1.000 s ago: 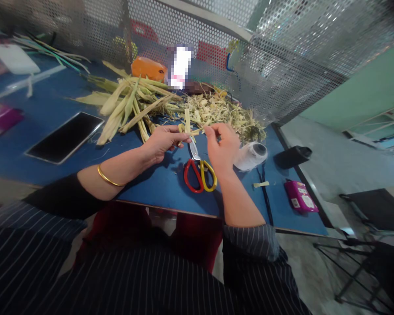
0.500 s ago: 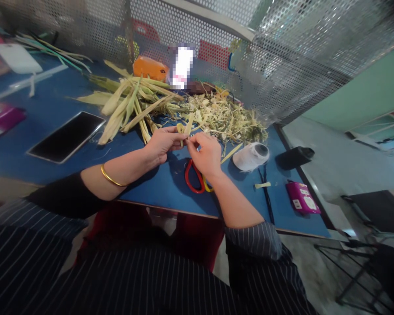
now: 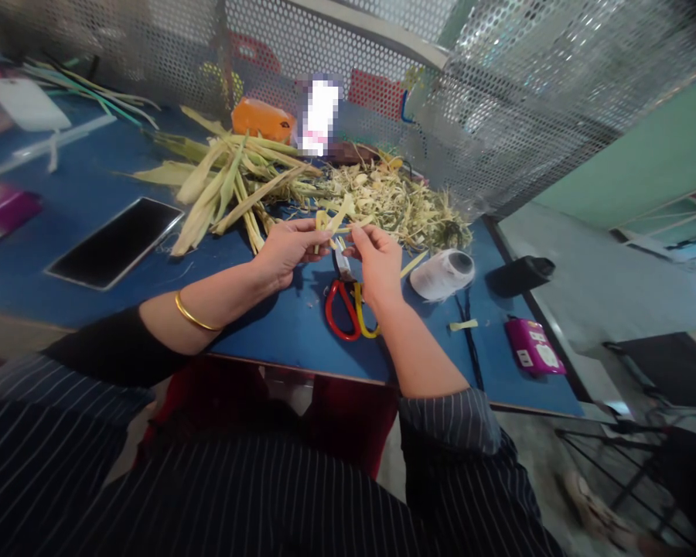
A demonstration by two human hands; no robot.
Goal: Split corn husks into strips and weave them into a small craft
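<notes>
My left hand (image 3: 287, 249) and my right hand (image 3: 376, 259) are both pinched on the same pale yellow leaf strips (image 3: 337, 219), held up over the blue table (image 3: 278, 325). The strips fork upward between the two hands. Directly below them lie scissors (image 3: 348, 303) with one red and one yellow handle. A gold bangle (image 3: 192, 316) sits on my left wrist.
A pile of long green-yellow leaves (image 3: 232, 182) and a heap of shredded scraps (image 3: 400, 205) lie behind my hands. A black phone (image 3: 116, 242) is at the left, a white thread roll (image 3: 444, 275), a black object (image 3: 519, 276) and a pink box (image 3: 530, 348) at the right. Perforated metal screens stand behind.
My right hand swung left to meet the left hand, then lifted slightly, bending the strips upward. The scissors' blades show again beneath my hands.
</notes>
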